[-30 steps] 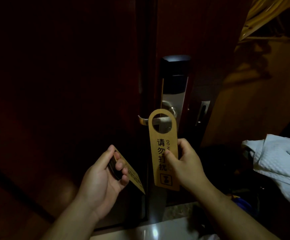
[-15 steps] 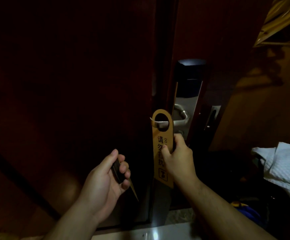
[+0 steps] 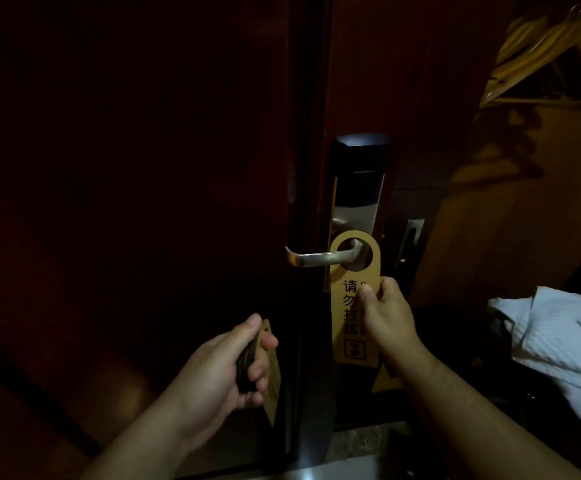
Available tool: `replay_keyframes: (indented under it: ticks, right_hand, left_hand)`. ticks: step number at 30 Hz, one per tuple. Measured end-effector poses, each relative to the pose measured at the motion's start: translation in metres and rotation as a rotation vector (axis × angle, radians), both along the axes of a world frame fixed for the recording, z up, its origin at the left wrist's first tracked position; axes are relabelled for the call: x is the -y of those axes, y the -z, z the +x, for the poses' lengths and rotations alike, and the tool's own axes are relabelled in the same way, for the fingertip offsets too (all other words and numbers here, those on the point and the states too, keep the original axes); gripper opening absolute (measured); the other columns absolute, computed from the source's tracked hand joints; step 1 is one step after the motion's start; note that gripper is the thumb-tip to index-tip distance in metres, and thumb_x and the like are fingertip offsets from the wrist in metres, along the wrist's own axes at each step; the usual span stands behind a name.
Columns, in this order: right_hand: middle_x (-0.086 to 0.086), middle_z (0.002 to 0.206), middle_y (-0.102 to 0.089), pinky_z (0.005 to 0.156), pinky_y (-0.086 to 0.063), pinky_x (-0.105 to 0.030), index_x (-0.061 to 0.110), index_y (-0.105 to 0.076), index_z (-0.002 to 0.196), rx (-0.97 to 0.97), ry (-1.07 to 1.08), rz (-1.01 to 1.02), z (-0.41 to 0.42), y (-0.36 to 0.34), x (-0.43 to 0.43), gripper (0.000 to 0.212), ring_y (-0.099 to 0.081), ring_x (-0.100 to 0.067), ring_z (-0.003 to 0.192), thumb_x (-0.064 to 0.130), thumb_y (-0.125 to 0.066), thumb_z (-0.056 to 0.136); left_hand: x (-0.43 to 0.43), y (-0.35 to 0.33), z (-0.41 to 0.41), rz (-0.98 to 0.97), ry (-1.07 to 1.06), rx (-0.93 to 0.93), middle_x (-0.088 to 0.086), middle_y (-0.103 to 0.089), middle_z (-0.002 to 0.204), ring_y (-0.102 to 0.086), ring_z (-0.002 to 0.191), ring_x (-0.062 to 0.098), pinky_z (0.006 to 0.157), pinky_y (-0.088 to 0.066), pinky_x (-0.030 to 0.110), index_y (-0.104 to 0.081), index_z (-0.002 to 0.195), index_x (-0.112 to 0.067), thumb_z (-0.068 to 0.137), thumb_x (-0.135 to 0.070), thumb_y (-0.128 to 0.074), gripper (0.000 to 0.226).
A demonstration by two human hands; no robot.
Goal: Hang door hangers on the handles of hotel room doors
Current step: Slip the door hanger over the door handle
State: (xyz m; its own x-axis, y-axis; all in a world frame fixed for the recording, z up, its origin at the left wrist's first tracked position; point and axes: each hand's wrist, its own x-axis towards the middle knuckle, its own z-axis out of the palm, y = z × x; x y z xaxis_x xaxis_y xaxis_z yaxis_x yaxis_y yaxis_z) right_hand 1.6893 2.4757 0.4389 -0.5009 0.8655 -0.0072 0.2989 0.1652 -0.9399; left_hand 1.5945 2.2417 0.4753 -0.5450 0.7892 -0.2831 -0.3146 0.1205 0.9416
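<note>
Hanger [image 3: 342,271] reading 请勿打扰 on handle [image 3: 320,259], pinched by right grip [image 3: 387,315]; left grip [image 3: 219,368] clutches spare hangers [image 3: 271,379].

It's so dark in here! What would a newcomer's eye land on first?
The tan card door hanger with black Chinese characters, centre-right, has its round hole looped over the silver lever door handle, and the right hand pinches its edge. Lower down, the left hand grips a stack of spare tan hangers. A white towel lies far right.

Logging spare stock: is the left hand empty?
No, the left hand grips spare door hangers, its fingers curled round them.
</note>
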Motion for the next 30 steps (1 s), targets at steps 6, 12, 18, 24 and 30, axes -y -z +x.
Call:
replay_keyframes:
  ticks: [6,12,18,24,30]
  right_hand:
    - [0.002,0.092,-0.068,0.053,-0.046,-0.021,0.026,-0.045,0.119,-0.008,-0.014,-0.022,0.008,-0.003,-0.008,0.022,-0.067,-0.009,0.075,0.032,-0.052,0.099]
    - [0.007,0.09,-0.067,0.061,-0.051,-0.026,0.023,-0.047,0.122,-0.027,-0.014,-0.007,0.012,-0.004,-0.015,0.027,-0.065,-0.005,0.08,0.034,-0.052,0.099]
    - [0.005,0.096,-0.062,0.059,-0.046,-0.019,0.021,-0.043,0.13,-0.055,0.018,0.016,0.021,-0.008,-0.02,0.037,-0.062,-0.006,0.081,0.032,-0.055,0.098]
    - [0.002,0.101,-0.063,0.055,-0.045,-0.02,0.027,-0.044,0.125,-0.155,0.019,0.024,0.026,-0.009,-0.019,0.032,-0.064,-0.011,0.08,0.031,-0.056,0.096]
    - [0.005,0.093,-0.063,0.062,-0.056,-0.025,0.029,-0.052,0.111,-0.237,-0.038,0.025,0.031,-0.023,-0.014,0.014,-0.064,-0.008,0.08,0.029,-0.054,0.097]
  left_hand:
    - [-0.014,-0.006,-0.003,-0.23,0.086,-0.511,-0.003,-0.055,0.055,-0.059,0.055,0.014,0.056,-0.051,0.029,-0.069,0.094,-0.02,0.08,-0.072,-0.028,0.068]
    - [-0.023,-0.017,-0.009,-0.232,0.03,-0.919,-0.001,-0.064,0.057,-0.061,0.054,0.007,0.064,-0.045,0.028,-0.072,0.074,-0.024,0.092,-0.065,-0.017,0.071]
    - [-0.028,-0.022,-0.014,-0.434,0.206,-1.05,0.005,-0.069,0.071,-0.066,0.063,0.016,0.068,-0.055,0.041,-0.07,0.076,-0.021,0.078,-0.089,-0.012,0.089]
    - [-0.035,-0.025,-0.002,-0.611,0.188,-1.098,-0.004,-0.062,0.083,-0.059,0.068,0.007,0.056,-0.043,0.024,-0.051,0.101,-0.033,0.079,-0.077,-0.034,0.052]
    - [-0.034,-0.03,-0.001,-0.261,0.239,-0.493,0.002,-0.067,0.117,-0.069,0.101,0.016,0.087,-0.056,0.035,-0.054,0.127,-0.047,0.061,-0.069,-0.068,0.071]
